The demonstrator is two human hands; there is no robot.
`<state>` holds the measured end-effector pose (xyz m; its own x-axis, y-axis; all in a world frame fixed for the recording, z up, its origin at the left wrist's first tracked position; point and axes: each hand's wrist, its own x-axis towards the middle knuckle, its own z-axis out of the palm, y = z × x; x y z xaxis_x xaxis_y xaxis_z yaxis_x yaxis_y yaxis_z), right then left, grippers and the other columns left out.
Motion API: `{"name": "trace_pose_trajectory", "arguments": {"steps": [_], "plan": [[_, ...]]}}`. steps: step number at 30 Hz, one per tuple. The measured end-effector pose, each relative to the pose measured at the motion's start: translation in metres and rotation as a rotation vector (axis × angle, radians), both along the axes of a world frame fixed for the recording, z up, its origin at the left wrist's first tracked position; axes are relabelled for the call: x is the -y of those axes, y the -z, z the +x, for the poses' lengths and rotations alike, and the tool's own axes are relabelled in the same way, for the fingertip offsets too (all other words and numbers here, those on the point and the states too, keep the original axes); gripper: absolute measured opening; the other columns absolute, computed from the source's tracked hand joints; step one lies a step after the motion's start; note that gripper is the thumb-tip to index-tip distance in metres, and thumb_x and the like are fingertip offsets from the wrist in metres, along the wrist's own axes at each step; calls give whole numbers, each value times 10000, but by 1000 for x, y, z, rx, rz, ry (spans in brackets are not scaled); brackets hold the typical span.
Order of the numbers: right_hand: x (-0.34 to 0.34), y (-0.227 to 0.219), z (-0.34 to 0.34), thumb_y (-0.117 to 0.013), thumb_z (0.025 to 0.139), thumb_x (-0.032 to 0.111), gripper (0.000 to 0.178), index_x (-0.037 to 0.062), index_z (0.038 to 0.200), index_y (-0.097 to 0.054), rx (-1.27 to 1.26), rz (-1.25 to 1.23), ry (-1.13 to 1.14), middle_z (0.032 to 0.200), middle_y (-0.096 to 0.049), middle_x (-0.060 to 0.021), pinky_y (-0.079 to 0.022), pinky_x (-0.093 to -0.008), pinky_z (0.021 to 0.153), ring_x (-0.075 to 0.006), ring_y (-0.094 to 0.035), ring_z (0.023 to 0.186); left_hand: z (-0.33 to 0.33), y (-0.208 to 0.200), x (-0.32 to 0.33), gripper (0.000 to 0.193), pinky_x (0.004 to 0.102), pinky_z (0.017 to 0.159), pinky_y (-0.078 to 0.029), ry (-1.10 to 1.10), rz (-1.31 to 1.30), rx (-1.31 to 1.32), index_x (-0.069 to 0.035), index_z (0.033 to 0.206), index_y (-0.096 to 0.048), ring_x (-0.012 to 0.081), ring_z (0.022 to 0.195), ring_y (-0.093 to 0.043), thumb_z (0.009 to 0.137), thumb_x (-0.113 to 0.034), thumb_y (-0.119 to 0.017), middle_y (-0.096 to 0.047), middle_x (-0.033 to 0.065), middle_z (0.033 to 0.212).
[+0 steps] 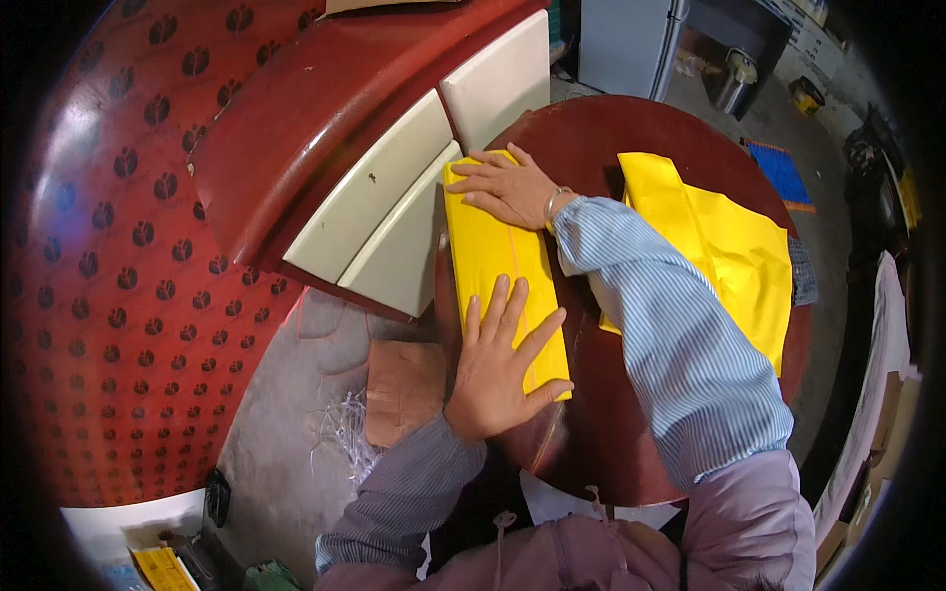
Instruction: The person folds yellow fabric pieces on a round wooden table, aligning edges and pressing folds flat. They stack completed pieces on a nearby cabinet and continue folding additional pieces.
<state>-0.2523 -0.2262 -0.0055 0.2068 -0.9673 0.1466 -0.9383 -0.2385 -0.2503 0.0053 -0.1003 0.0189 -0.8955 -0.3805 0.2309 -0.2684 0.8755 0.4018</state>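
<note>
A long, flat yellow bundle (pixel 493 258) with a thin pinkish line running along its top lies on the round dark red table (pixel 591 433). I cannot make out whether it is a folded stack or something wrapped. My left hand (pixel 493 369) presses on its near end, fingers spread. At the far end my right hand (pixel 512 192) lies flat with the fingers apart, a bracelet at the wrist. Neither hand grips anything. To the right, partly behind my right sleeve, a loose yellow sheet (pixel 729 246) is spread with creases and a folded-over flap.
Left of the table stands dark red furniture with cream drawer fronts (pixel 374 187). A brown sheet (pixel 404 389) and a tangle of white strips (pixel 350 433) lie on the grey floor. A blue mat (pixel 781 174) and a metal canister (pixel 734 84) are at the far right.
</note>
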Motion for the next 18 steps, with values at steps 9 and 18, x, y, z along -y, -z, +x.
{"name": "trace_pose_trajectory", "arguments": {"steps": [9, 18], "plan": [[-123, -40, 27, -423, 1128, 445, 670, 111, 1692, -284, 969, -146, 318, 1763, -251, -151, -134, -395, 1327, -312, -208, 1638, 20, -4, 18, 828, 596, 1279, -177, -316, 299, -232, -58, 1656, -332, 457, 1611, -202, 968, -310, -719, -233, 335, 1703], [-256, 14, 110, -606, 1083, 341, 702, -48, 1617, -367, 1557, 64, 647, 1655, -425, -238, -340, -368, 1240, -311, -431, 1528, 40, 20, -3, 695, 365, 1201, -401, -492, 1296, -599, 142, 1612, -215, 298, 1428, -523, 1052, -69, -569, -486, 257, 1576]]}}
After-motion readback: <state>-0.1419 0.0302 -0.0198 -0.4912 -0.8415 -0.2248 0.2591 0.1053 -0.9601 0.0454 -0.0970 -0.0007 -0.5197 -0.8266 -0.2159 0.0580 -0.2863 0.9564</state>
